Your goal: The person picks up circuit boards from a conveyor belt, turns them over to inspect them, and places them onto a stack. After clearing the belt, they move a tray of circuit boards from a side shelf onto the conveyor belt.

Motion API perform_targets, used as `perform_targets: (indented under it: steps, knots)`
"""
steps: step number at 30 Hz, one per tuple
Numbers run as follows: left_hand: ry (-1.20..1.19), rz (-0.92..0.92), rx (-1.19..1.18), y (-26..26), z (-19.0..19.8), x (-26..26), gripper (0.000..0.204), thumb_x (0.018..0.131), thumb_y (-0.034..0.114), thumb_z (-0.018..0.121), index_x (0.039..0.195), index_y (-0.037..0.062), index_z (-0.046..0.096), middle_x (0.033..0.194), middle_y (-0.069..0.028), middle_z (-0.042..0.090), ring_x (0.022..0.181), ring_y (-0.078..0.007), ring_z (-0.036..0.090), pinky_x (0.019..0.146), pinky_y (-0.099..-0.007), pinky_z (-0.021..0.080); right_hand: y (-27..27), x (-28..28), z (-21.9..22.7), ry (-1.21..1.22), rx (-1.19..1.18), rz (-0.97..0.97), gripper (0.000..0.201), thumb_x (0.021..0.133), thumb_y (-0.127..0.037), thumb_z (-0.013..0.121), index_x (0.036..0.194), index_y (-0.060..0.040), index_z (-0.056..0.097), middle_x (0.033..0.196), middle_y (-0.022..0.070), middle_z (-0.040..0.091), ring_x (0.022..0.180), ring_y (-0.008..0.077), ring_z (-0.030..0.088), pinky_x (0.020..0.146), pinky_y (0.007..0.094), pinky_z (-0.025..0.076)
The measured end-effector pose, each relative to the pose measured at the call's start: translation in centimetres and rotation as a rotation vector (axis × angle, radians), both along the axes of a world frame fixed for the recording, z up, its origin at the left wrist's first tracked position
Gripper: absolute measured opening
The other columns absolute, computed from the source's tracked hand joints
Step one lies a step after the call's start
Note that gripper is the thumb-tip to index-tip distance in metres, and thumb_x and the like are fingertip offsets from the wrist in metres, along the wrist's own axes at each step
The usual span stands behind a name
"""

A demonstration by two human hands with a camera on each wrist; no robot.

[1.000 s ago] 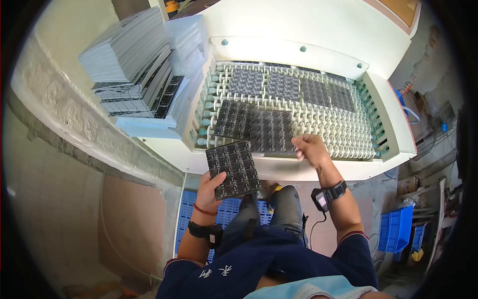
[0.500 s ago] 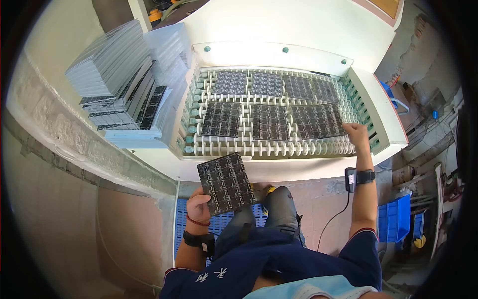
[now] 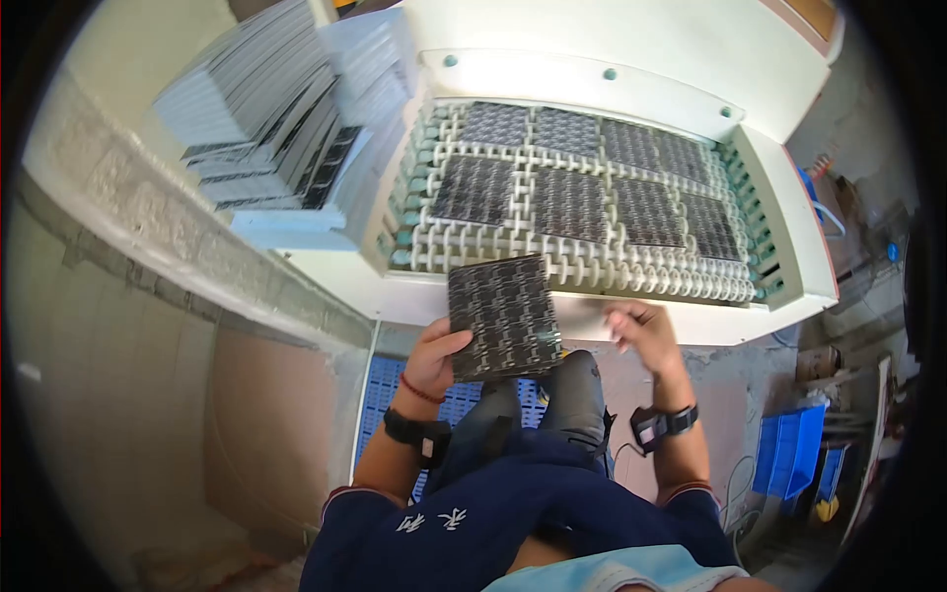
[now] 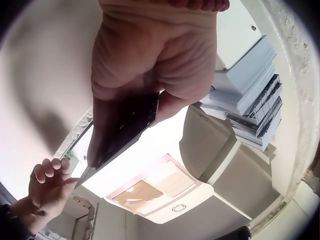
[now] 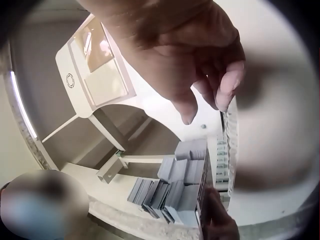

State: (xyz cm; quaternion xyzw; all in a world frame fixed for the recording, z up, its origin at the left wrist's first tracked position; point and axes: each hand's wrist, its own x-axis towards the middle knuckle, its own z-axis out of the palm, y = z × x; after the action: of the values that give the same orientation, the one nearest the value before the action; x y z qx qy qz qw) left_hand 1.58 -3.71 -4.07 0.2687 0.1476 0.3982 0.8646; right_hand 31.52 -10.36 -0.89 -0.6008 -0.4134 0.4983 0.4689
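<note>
L hand [image 3: 431, 357] grips a stack of dark circuit panels [image 3: 501, 316] by its near-left corner, thumb on top, fingers under. Stack is held flat-ish, just off the front lip of the roller conveyor [image 3: 582, 271], prob. so the top panel can be taken off within easy reach of the rollers. Left wrist view: stack edge-on, clamped between palm and fingers, several panels thick, exact count can't tell.

R hand [image 3: 643, 331] is empty, fingers loosely curled, relaxed, not clenched. It hangs just beside the stack's right edge, below the conveyor lip, not touching it as far as head view shows. Right wrist view confirms nothing in the fingers.

On the rollers: two rows of laid panels [image 3: 592, 202], flat, side by side w/ small gaps, none overlapping. Judged so each one rides the rollers alone into the machine hood [image 3: 582, 84]. Front strip of rollers nearest the person is bare, room for another row.

Left of the machine: tall leaning piles of sheets and panels [image 3: 266, 118] on the ledge, fanned, within L arm's reach; likely the supply. Blue bin [image 3: 786, 454] on the floor at right, well apart.
</note>
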Motion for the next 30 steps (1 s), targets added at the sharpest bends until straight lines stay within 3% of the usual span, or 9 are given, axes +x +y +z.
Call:
perform_targets:
  steps: [4, 14, 19, 21, 22, 24, 25, 27, 30]
  knots:
    - [0.036, -0.02, 0.039, 0.3, 0.4, 0.3, 0.026, 0.085, 0.005, 0.048, 0.108, -0.0077, 0.051, 0.103, -0.0138, 0.059, 0.091, -0.019, 0.059, 0.08, -0.0312, 0.048, -0.5, -6.3, -2.4, 0.321, -0.001, 0.057, 0.02, 0.08, -0.017, 0.064, 0.082, 0.0022, 0.063, 0.064, 0.0038, 0.059, 0.052, 0.0088, 0.056, 0.045, 0.0199, 0.047]
    - [0.169, 0.019, 0.038, 0.6, 0.9, 1.3, 0.023, 0.088, 0.01, 0.048, 0.105, -0.0055, 0.053, 0.097, -0.0103, 0.06, 0.085, -0.015, 0.059, 0.075, -0.0282, 0.049, -0.4, -7.2, -1.6, 0.21, -0.079, -0.087, 0.014, 0.079, -0.012, 0.065, 0.077, 0.0021, 0.062, 0.063, 0.0037, 0.059, 0.048, 0.008, 0.055, 0.043, 0.0185, 0.045]
    - [0.2, 0.036, 0.028, 2.2, 1.3, 1.5, 0.02, 0.088, 0.01, 0.048, 0.101, -0.0041, 0.055, 0.093, -0.008, 0.061, 0.081, -0.0127, 0.059, 0.071, -0.0267, 0.049, -0.1, -6.5, -1.7, 0.263, 0.039, -0.201, 0.015, 0.078, -0.012, 0.066, 0.078, 0.0026, 0.061, 0.059, 0.0035, 0.058, 0.044, 0.0074, 0.051, 0.039, 0.0182, 0.042]
    - [0.281, 0.138, 0.05, 3.6, 2.6, 1.4, 0.019, 0.088, 0.011, 0.05, 0.098, -0.003, 0.056, 0.089, -0.0064, 0.062, 0.078, -0.0111, 0.059, 0.069, -0.0261, 0.049, 0.3, -5.3, -1.2, 0.236, 0.036, -0.254, 0.014, 0.078, -0.011, 0.065, 0.078, 0.0027, 0.061, 0.058, 0.0037, 0.057, 0.043, 0.0073, 0.051, 0.039, 0.0183, 0.042]
    - [0.363, 0.209, 0.139, 4.6, 2.5, 1.4, 0.019, 0.087, 0.013, 0.051, 0.096, -0.0037, 0.056, 0.085, -0.0059, 0.063, 0.076, -0.0104, 0.059, 0.067, -0.0262, 0.048, 0.6, -4.6, -0.9, 0.209, 0.028, -0.299, 0.014, 0.079, -0.011, 0.065, 0.078, 0.0029, 0.061, 0.057, 0.0038, 0.057, 0.042, 0.0072, 0.051, 0.039, 0.0183, 0.041]
    - [0.845, 0.393, 0.597, 7.7, 0.7, 0.7, 0.027, 0.084, 0.016, 0.056, 0.099, -0.0059, 0.054, 0.085, -0.0108, 0.062, 0.07, -0.0179, 0.059, 0.065, -0.0314, 0.048, 1.4, -2.9, -1.1, 0.0, 0.012, -0.334, 0.019, 0.08, -0.014, 0.064, 0.073, 0.0037, 0.061, 0.054, 0.0042, 0.056, 0.041, 0.0074, 0.05, 0.038, 0.0185, 0.04]
    - [0.84, 0.384, 0.602, 8.0, 0.2, 0.5, 0.027, 0.084, 0.016, 0.056, 0.099, -0.0059, 0.054, 0.085, -0.0108, 0.062, 0.07, -0.0179, 0.059, 0.065, -0.0314, 0.048, 1.6, -2.2, -1.5, -0.097, 0.014, -0.37, 0.02, 0.079, -0.015, 0.064, 0.072, 0.0035, 0.061, 0.053, 0.0041, 0.055, 0.041, 0.0071, 0.049, 0.037, 0.0184, 0.038]
    - [1.411, 0.77, 1.049, 8.7, 1.1, 1.1, 0.039, 0.079, 0.02, 0.06, 0.106, -0.0059, 0.051, 0.097, -0.0178, 0.057, 0.082, -0.0285, 0.056, 0.074, -0.0379, 0.045, 1.7, -0.7, -1.0, -0.198, 0.029, -0.416, 0.021, 0.079, -0.016, 0.064, 0.071, 0.0034, 0.061, 0.053, 0.004, 0.055, 0.04, 0.0068, 0.048, 0.037, 0.0183, 0.037]
    - [1.67, 0.742, 1.358, 7.5, 3.2, 1.5, 0.048, 0.075, 0.023, 0.062, 0.113, -0.0036, 0.048, 0.111, -0.0218, 0.049, 0.1, -0.0356, 0.045, 0.085, -0.0416, 0.038, 0.1, 2.1, -0.3, -0.222, 0.047, -0.475, 0.02, 0.078, -0.017, 0.064, 0.071, 0.0019, 0.062, 0.052, 0.0023, 0.054, 0.039, 0.0055, 0.044, 0.035, 0.018, 0.03]
